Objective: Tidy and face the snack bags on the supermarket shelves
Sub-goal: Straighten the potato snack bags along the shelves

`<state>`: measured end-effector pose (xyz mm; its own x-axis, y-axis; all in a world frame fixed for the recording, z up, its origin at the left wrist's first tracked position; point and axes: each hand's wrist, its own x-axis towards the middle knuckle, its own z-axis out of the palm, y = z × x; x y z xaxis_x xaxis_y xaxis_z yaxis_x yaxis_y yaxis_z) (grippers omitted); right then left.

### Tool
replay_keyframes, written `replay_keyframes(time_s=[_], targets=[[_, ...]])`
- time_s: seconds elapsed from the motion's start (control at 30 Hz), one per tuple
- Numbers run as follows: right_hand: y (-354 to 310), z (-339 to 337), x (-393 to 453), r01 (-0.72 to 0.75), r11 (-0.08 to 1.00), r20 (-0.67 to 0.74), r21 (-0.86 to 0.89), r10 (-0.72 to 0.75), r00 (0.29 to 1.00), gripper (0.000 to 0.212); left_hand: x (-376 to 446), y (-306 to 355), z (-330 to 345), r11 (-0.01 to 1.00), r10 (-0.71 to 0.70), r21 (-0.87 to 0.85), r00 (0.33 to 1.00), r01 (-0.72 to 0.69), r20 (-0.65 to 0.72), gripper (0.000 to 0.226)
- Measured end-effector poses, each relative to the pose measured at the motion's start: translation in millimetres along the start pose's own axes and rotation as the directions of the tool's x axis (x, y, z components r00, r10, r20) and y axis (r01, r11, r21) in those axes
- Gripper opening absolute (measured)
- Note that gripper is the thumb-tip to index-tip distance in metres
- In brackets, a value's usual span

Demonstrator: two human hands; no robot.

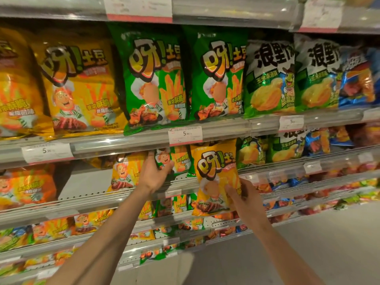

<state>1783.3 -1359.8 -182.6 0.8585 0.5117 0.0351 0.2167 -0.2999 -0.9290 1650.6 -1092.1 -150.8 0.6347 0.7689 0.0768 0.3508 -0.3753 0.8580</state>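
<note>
Yellow snack bag: held clear of the shelving, front outward and upright, just in front of the second shelf edge; not yet placed.
Right hand: grip closed on the lower right part of the yellow snack bag, fingers curled over its face.
Green snack bag: standing on the second shelf, top hidden by the shelf edge above, beside the held bag.
Left hand: grip curled round the lower left corner of the green snack bag.
Top shelf: judged finished; yellow bags, two green bags and white-and-green crisp bags are stood upright in a row, faces forward.
Second shelf: judged unfinished; a bare gap is seen at its left-centre, an orange-yellow bag beside it, crisp bags further right.
Lower shelves: smaller bags are seen leaning and uneven; blurred, detail cannot be told.
Price tags: clipped along shelf edges.
Remaining work: seating the held bag, filling the gap, straightening the lower rows.
</note>
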Motion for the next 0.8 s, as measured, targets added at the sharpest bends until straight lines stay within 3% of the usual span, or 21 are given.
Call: replay_keyframes(time_s=[0.17, 0.37, 0.5, 0.6, 0.7, 0.8], targets=[[1.6, 5.1, -4.0, -0.015, 0.999, 0.065, 0.032, 0.013, 0.998, 0.043, -6.0, -6.2, 8.2, 0.989, 0.034, 0.140, 0.998, -0.042, 0.061, 0.037], [-4.9, 3.8, -7.5, -0.039, 0.997, 0.091, 0.068, 0.033, 0.995, 0.019, -31.2, -3.4, 1.6, 0.998, 0.022, 0.061, 0.998, -0.018, -0.057, 0.086], [-7.4, 4.7, -11.6, -0.077, 0.993, 0.106, 0.092, 0.067, 0.992, 0.023, -73.6, -3.2, 1.0, 0.999, 0.039, 0.020, 0.988, -0.036, -0.151, 0.070], [-6.6, 7.0, -16.9, -0.101, 0.988, 0.126, 0.117, 0.086, 0.988, 0.010, -104.2, 3.4, 4.8, 0.993, -0.039, -0.106, 0.999, 0.042, 0.038, 0.046], [-9.5, 13.8, -27.2, -0.113, 0.989, 0.157, 0.095, 0.097, 0.983, 0.014, -124.7, 7.5, 9.3, 0.973, -0.062, -0.202, 0.966, 0.114, 0.250, 0.038], [-13.9, 26.4, -41.0, -0.129, 0.985, 0.212, 0.118, 0.102, 0.972, 0.018, -137.6, 4.6, 4.2, 0.955, -0.081, -0.251, 0.952, 0.159, 0.295, 0.038]])
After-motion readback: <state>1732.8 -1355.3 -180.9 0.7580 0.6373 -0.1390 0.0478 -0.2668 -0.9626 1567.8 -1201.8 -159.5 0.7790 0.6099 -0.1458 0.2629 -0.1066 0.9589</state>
